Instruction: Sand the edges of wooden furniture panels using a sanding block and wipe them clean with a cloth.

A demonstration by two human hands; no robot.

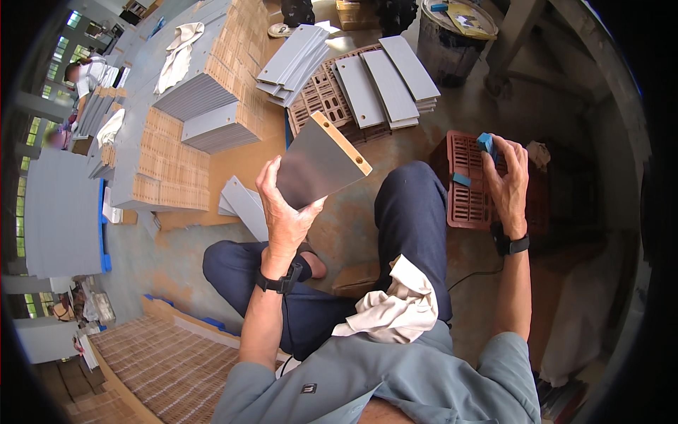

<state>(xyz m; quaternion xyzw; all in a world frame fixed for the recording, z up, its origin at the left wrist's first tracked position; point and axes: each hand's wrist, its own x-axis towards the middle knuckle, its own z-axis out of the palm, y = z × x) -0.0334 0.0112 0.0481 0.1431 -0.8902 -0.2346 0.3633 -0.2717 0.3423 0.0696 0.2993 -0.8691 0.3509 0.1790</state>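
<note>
My left hand (288, 212) is closed on the lower corner of a grey board (314, 166). The board is tilted, and its pale wooden edge with two dark holes faces away from me. On the right, my right hand (510, 180) pinches a small blue block (485, 143) between thumb and fingertips, just over an upturned reddish-brown plastic crate (471, 212). Another blue piece (462, 180) lies on the crate's slatted top, left of that hand. A cream cloth (395, 304) rests crumpled on my lap.
Grey boards (388, 81) lie stacked on a brown crate ahead, beside a bucket (455, 42). Tall board stacks (169, 159) stand at left, with a cloth (180, 56) on top. Loose boards (247, 208) lie near my left knee. People (92, 74) are at far left.
</note>
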